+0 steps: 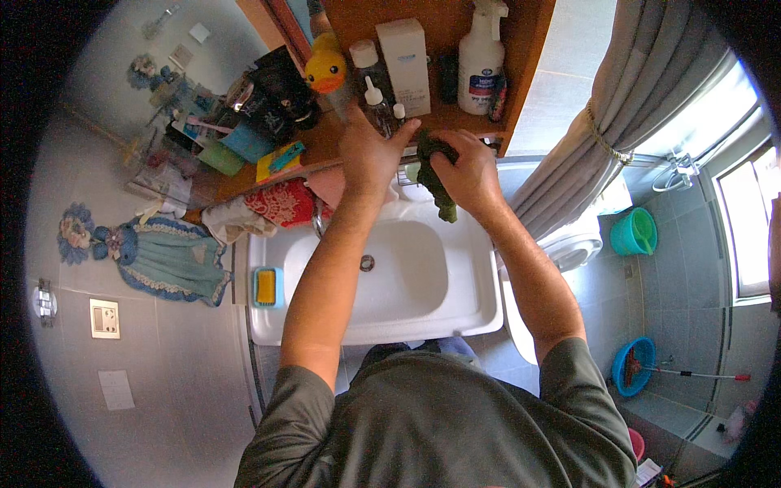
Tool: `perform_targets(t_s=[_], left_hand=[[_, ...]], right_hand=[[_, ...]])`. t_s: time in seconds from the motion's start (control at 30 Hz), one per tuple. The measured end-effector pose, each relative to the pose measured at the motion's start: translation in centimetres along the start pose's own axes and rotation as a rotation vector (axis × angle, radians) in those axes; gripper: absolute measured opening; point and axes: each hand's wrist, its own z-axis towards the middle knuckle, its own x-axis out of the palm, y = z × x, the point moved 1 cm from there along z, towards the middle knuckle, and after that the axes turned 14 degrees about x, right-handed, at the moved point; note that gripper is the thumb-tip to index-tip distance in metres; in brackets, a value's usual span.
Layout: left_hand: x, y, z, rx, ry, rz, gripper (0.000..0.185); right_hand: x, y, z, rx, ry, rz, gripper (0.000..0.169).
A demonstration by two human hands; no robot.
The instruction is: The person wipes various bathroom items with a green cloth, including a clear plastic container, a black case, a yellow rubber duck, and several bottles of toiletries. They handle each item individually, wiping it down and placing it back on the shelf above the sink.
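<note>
My right hand (468,166) grips a crumpled dark green cloth (440,183), which hangs down over the back right of the white sink (396,268). In front of the wooden shelf (448,119), my left hand (371,152) reaches up with its thumb spread from the fingers. Nothing shows in it, though its fingertips are partly hidden. Right by it are a dropper bottle (377,104) with a white top, a smaller white-capped bottle (399,113) and a white carton (406,67). A yellow rubber duck (326,64) sits just beyond my left fingers.
A white spray bottle (481,67) stands at the shelf's right end. A yellow sponge (266,287) lies in a blue dish on the sink's left rim. Red patterned cloth (284,201) hangs under the shelf, near the faucet (318,219). A grey curtain (573,146) hangs to the right.
</note>
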Motion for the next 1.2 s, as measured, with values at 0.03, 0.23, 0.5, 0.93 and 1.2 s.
perform_targets(t_s=[0.03, 0.23, 0.5, 0.93, 1.2], left_hand=[[0.0, 0.1, -0.1, 0.033, -0.027, -0.005, 0.081], [-0.3, -0.4, -3.0, 0.131, -0.179, 0.041, 0.066], [5.7, -9.0, 1.5, 0.329, -0.159, -0.198, 0.037], [5.4, -8.8, 1.8, 0.464, -0.173, -0.249, 0.017], [0.4, -10.2, -5.0, 0.269, -0.080, -0.688, 0.021]], right_hand=[[-0.1, -0.1, -0.1, 0.028, 0.018, 0.031, 0.029], [-2.8, -0.9, -2.6, 0.208, 0.022, 0.152, 0.031], [-6.0, -1.2, -5.9, 0.299, -0.038, 0.173, 0.031], [-8.7, -3.0, -7.5, 0.340, -0.139, 0.428, 0.030], [-8.1, 4.1, -7.5, -0.184, -0.233, -0.020, 0.048]])
